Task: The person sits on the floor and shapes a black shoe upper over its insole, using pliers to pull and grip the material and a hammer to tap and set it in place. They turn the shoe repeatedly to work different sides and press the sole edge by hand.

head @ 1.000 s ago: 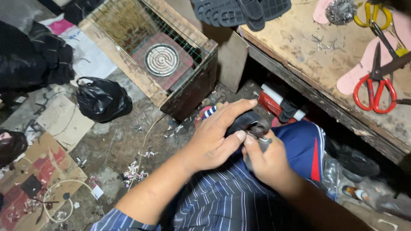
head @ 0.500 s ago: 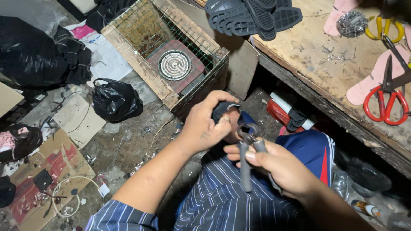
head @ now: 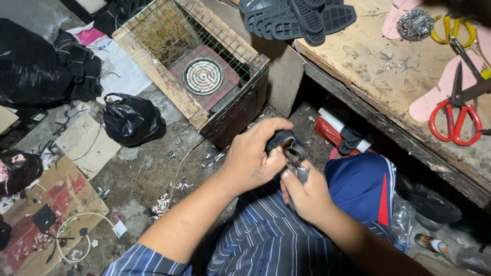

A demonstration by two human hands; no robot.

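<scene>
Pliers (head: 295,156) in right hand (head: 307,197) bite dark piece (head: 279,139) gripped by left hand (head: 253,158).

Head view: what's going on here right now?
A seated person works over their lap. The left hand grips a dark shoe part, and the right hand holds pliers whose tip meets it. On the wooden bench lie red scissors, pink insoles and black soles. A wire-covered box with a coil heater sits on the floor.
</scene>
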